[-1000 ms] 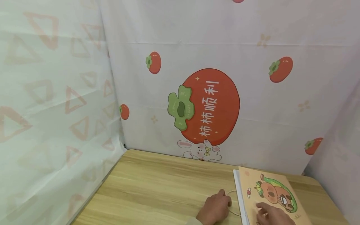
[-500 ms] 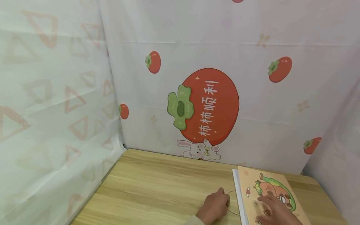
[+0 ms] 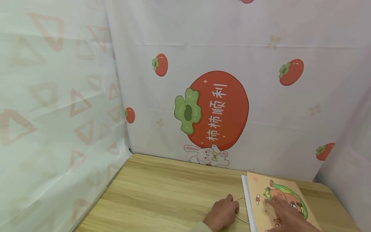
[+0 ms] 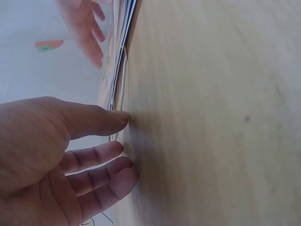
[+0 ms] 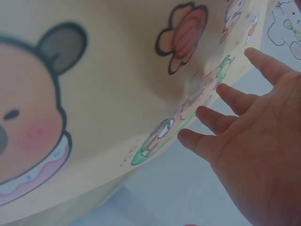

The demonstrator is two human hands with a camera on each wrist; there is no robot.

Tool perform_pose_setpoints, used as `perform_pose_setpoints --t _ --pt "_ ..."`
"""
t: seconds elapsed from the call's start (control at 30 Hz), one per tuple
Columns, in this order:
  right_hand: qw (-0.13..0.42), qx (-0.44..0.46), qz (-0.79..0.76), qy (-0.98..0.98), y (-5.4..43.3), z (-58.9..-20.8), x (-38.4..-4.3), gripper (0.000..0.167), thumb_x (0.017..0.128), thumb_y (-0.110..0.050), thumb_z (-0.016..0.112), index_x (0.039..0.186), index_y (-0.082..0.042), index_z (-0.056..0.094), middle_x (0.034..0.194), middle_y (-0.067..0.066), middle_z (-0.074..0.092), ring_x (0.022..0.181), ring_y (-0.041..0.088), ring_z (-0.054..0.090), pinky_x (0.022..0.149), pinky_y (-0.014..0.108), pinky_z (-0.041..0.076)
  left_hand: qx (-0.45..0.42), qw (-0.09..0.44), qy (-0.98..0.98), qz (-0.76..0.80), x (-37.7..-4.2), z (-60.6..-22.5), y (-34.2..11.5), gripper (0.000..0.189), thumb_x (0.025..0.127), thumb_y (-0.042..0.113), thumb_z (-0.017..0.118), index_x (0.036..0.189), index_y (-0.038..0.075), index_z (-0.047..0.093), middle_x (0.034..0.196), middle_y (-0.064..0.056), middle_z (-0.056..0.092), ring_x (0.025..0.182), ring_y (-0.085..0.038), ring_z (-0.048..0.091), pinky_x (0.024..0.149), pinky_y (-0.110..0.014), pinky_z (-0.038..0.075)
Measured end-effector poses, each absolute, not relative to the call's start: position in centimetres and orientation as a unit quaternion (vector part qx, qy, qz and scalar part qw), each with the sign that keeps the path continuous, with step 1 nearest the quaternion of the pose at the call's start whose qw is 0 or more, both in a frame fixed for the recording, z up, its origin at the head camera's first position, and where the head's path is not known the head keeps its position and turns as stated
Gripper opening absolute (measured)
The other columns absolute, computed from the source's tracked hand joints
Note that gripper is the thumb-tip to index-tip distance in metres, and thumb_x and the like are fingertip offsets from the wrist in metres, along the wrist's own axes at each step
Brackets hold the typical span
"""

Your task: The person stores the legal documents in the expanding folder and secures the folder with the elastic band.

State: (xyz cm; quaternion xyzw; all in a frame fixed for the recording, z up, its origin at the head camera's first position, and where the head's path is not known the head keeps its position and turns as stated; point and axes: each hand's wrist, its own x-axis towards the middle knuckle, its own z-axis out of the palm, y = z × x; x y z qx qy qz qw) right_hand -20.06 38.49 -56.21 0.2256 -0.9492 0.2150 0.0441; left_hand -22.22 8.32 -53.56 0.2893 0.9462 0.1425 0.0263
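A flat peach paper gift bag (image 3: 261,206), printed with a capybara-like cartoon animal, lies at the right of the wooden table. A thin pale cord handle (image 3: 242,221) loops out from its left edge. Beside that edge my left hand (image 3: 221,212) holds the loop, with thumb and fingers curved around it; the thumb (image 4: 101,120) covers part of the cord in the left wrist view. My right hand (image 3: 285,212) is over the printed front, palm down. Its fingers (image 5: 230,96) are straight and spread; whether they touch the bag cannot be told.
White cloth with red persimmon prints (image 3: 220,109) hangs behind the table (image 3: 162,190). Another white cloth with faint triangles (image 3: 66,122) borders the left side. A white layer (image 3: 245,193) shows along the bag's left edge.
My right hand has opened from loosely curled fingers to straight, spread ones, shifting slightly farther up across the printed front. My left hand stays at the cord handle.
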Motion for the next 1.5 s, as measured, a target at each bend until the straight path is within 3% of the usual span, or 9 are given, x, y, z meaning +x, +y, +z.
perform_pose_setpoints --t 0.17,0.27,0.4,0.57,0.8,0.97,1.27,1.43,1.5 --pt "0.016 0.181 0.207 -0.961 39.0 -57.1 -20.4 0.102 0.067 -0.054 0.092 0.153 -0.024 0.045 0.142 0.050 0.035 0.124 0.076 0.029 0.077 0.093 0.021 0.300 0.024 0.945 0.130 -22.2 -53.5 8.3 0.021 0.089 0.008 0.076 0.083 0.026 0.066 0.089 0.013 0.044 0.067 -0.004 0.040 0.058 -0.022 0.038" --pt "0.011 0.175 0.212 -0.961 39.7 -58.0 -20.6 0.104 0.069 -0.055 0.091 0.156 -0.048 0.034 0.144 0.050 0.032 0.126 0.076 0.027 0.078 0.094 0.016 0.306 0.027 0.944 0.123 -22.2 -53.4 8.4 0.022 0.092 0.010 0.074 0.082 0.026 0.064 0.089 0.013 0.044 0.066 -0.005 0.040 0.056 -0.021 0.037" --pt "0.010 0.179 0.229 -0.957 40.5 -59.3 -20.9 0.103 0.072 -0.053 0.090 0.152 -0.064 0.026 0.146 0.050 0.030 0.127 0.076 0.024 0.077 0.094 0.012 0.307 0.030 0.944 0.118 -22.3 -53.4 8.4 0.023 0.094 0.011 0.074 0.081 0.026 0.062 0.091 0.013 0.043 0.066 -0.005 0.039 0.056 -0.021 0.037" --pt "-0.008 0.178 0.247 -0.952 40.7 -59.5 -21.1 0.100 0.074 -0.049 0.090 0.151 -0.065 0.027 0.147 0.050 0.027 0.128 0.077 0.021 0.077 0.094 0.010 0.307 0.034 0.944 0.117 -22.4 -53.3 8.4 0.023 0.096 0.012 0.072 0.082 0.026 0.060 0.090 0.013 0.042 0.065 -0.005 0.040 0.056 -0.022 0.037" --pt "-0.004 0.187 0.228 -0.956 40.6 -59.7 -21.2 0.099 0.073 -0.055 0.089 0.151 -0.062 0.030 0.146 0.048 0.032 0.126 0.076 0.027 0.072 0.095 0.018 0.314 0.016 0.942 0.120 -22.5 -53.6 8.6 0.018 0.102 0.021 0.064 0.085 0.027 0.060 0.086 0.014 0.043 0.065 -0.004 0.040 0.057 -0.022 0.038" --pt "-0.010 0.185 0.253 -0.950 40.6 -59.9 -21.2 0.097 0.072 -0.049 0.091 0.151 -0.058 0.035 0.146 0.050 0.029 0.126 0.077 0.023 0.073 0.096 0.011 0.320 0.006 0.939 0.129 -22.6 -53.8 8.9 0.018 0.100 0.022 0.065 0.084 0.028 0.062 0.084 0.016 0.045 0.067 -0.002 0.040 0.058 -0.021 0.039" --pt "0.018 0.219 0.214 -0.952 41.2 -60.6 -21.2 0.105 0.073 -0.053 0.090 0.157 -0.051 0.027 0.143 0.048 0.035 0.121 0.074 0.034 0.066 0.091 0.026 0.341 0.002 0.927 0.158 -22.7 -53.4 9.0 0.019 0.096 0.016 0.067 0.081 0.028 0.063 0.083 0.017 0.046 0.068 0.000 0.041 0.057 -0.019 0.037" --pt "0.003 0.208 0.235 -0.949 40.8 -60.3 -21.1 0.104 0.074 -0.052 0.089 0.158 -0.052 0.027 0.145 0.048 0.031 0.125 0.076 0.026 0.071 0.094 0.018 0.357 -0.019 0.919 0.166 -23.0 -53.3 9.3 0.017 0.093 0.015 0.069 0.082 0.028 0.067 0.086 0.020 0.051 0.073 0.003 0.043 0.061 -0.016 0.040" --pt "-0.013 0.190 0.257 -0.948 40.5 -60.2 -21.2 0.105 0.072 -0.051 0.090 0.156 -0.058 0.026 0.148 0.048 0.028 0.129 0.076 0.020 0.077 0.094 0.012 0.357 -0.027 0.918 0.169 -23.2 -53.5 9.5 0.017 0.092 0.014 0.071 0.081 0.028 0.069 0.086 0.021 0.052 0.075 0.005 0.044 0.063 -0.015 0.041"
